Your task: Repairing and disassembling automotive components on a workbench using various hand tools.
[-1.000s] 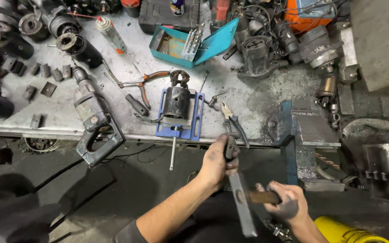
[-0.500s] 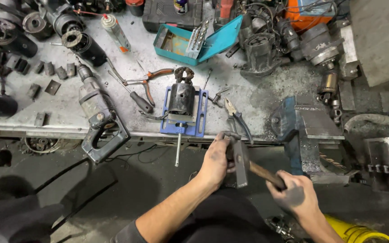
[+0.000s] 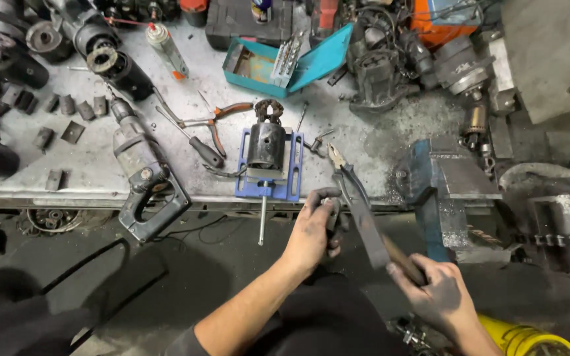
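Two grimy bare hands work just below the grey metal workbench [image 3: 390, 142] edge. Right hand [image 3: 438, 295], fingers clamped, grips one wooden-handled hammer [image 3: 372, 227]; its long axis slants up-left toward the bench, dark head blurred. Left hand [image 3: 313, 229] curls shut around one small dark part, mostly hidden. Beyond, on the bench: one black cylinder in a blue drill vise [image 3: 266, 165], one pair of black pliers [image 3: 346, 173].

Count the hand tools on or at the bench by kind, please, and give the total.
Pliers: 2, orange-handled and dark-handled
Screwdriver: 1
Electric drill: 1
Hammer: 1, held in the right hand beside the left hand
Total: 5
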